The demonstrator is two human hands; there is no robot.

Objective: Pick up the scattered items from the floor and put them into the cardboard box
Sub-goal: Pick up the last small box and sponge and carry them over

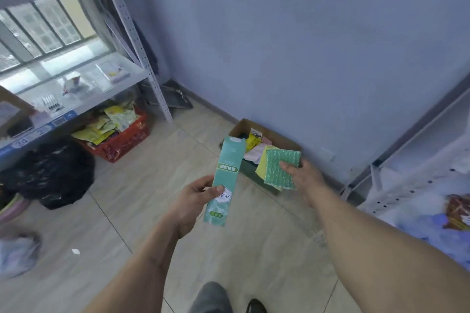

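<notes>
My left hand (195, 199) grips a long teal-green packet (227, 173) near its lower part, thumb on the front. My right hand (304, 178) holds green scouring pads with a yellow backing (278, 169), pinched at their right edge. Both items are held above the floor in front of the open cardboard box (241, 127), which stands against the wall and holds a yellow packet, pink cloth and other items.
A grey metal shelf (84, 79) stands at left, with a red crate of packets (124, 140) and a black bag (50, 173) beneath it. A white shelf frame (412, 160) is at right. A small white scrap (75, 251) lies on the tile floor.
</notes>
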